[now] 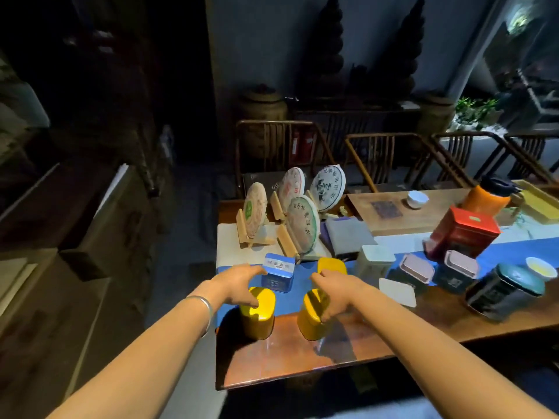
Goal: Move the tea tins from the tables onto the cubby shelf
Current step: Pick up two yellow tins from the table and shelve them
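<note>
Two yellow tea tins stand at the near left corner of the wooden table [272, 358]. My left hand [239, 285] hovers spread over the left yellow tin [258, 319], with its thumb on the lid and its fingers reaching towards a blue tin [278, 275]. My right hand [332, 294] curls over the top of the right yellow tin [310, 322], which leans slightly. Behind it stands a third yellow tin [332, 265]. Further right are a white tin [375, 260], two pink-lidded dark tins [416, 272], a red tin [465, 231] and a dark teal tin [508, 290].
Several round tea cakes on wooden stands [302, 225] stand behind the tins. An orange bottle [487, 198], small cups and a wooden tray [393, 213] sit further back, with chairs [378, 158] beyond. Dark furniture [90, 207] fills the left across a narrow floor gap.
</note>
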The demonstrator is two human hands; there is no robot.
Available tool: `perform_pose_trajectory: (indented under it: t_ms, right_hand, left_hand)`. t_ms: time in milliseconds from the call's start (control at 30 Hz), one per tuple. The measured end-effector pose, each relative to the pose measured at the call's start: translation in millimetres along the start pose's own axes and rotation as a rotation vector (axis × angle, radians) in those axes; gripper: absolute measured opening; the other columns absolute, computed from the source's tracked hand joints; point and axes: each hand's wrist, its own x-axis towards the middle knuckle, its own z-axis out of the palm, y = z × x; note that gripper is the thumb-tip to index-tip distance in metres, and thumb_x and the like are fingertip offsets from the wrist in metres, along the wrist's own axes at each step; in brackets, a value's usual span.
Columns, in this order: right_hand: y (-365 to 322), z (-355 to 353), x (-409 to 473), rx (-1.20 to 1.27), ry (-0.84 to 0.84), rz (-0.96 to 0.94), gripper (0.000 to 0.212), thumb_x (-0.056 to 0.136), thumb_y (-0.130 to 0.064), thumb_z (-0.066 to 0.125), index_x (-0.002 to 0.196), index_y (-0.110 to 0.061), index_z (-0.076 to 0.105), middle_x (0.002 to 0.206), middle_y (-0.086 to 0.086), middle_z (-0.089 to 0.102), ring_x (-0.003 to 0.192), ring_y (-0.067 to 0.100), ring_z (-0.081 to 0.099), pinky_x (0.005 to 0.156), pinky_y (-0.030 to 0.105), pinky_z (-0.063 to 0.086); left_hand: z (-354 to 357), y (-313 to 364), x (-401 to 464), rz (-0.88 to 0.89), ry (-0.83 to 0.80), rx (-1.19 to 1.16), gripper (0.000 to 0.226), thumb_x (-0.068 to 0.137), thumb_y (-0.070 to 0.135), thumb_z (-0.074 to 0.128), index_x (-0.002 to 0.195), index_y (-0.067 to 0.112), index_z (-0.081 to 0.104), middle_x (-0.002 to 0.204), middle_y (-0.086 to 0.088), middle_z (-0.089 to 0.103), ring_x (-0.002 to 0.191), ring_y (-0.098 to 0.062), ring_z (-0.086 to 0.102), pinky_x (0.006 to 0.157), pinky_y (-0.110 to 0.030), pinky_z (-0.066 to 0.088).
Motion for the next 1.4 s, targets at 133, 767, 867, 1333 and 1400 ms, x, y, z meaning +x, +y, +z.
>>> perform_pose_trajectory:
  t_ms: [133,767,867,1333,1400]
  right_hand:
    - [4,25,31,-0.038,-0.042,-0.070,0.097,0.063,-0.047,0.079,0.138,-0.012,0.029,0.125,0.017,0.045,0.114,0.034,0.047,0.089,0.045,0.049]
    - [29,58,57,0.055,-0.024,-0.185,0.091,0.047,-0.056,0.082,0.116,-0.015,0.038,0.107,0.005,0.051,0.092,0.023,0.053,0.075,0.038,0.051]
    - [27,49,58,0.110,-0.050,-0.208,0.070,0.050,-0.056,0.076,0.097,-0.020,0.038,0.094,0.004,0.053,0.081,0.021,0.053,0.065,0.034,0.049]
    - [-105,-112,88,0.076,-0.021,-0.586,0.072,0.061,-0.054,0.075,0.110,-0.016,0.039,0.099,0.005,0.055,0.089,0.025,0.056,0.069,0.039,0.051]
    - [-139,-132,85,0.069,0.008,-0.669,0.072,0.063,-0.050,0.077,0.111,-0.014,0.037,0.099,0.008,0.056,0.087,0.025,0.055,0.068,0.040,0.049]
  left_hand:
    - [18,-13,27,0.064,-0.090,0.040,0.092,0.073,0.039,0.077,0.148,0.028,0.024,0.140,-0.008,0.042,0.128,-0.028,0.040,0.102,-0.039,0.039]
    - [62,-23,56,0.098,-0.129,0.109,0.090,0.058,0.051,0.079,0.130,0.028,0.031,0.119,-0.005,0.048,0.106,-0.028,0.049,0.085,-0.039,0.051]
    - [50,-30,47,0.051,-0.191,0.083,0.081,0.061,0.056,0.077,0.125,0.029,0.034,0.118,-0.004,0.052,0.106,-0.028,0.053,0.083,-0.039,0.053]
    - [-59,-96,-100,-0.346,0.161,-0.050,0.109,0.064,0.054,0.077,0.150,0.026,0.015,0.123,-0.008,0.042,0.113,-0.030,0.048,0.093,-0.035,0.043]
    - [-68,-103,-138,-0.421,0.234,-0.099,0.108,0.065,0.050,0.078,0.150,0.024,0.017,0.129,-0.009,0.043,0.117,-0.030,0.047,0.091,-0.032,0.041]
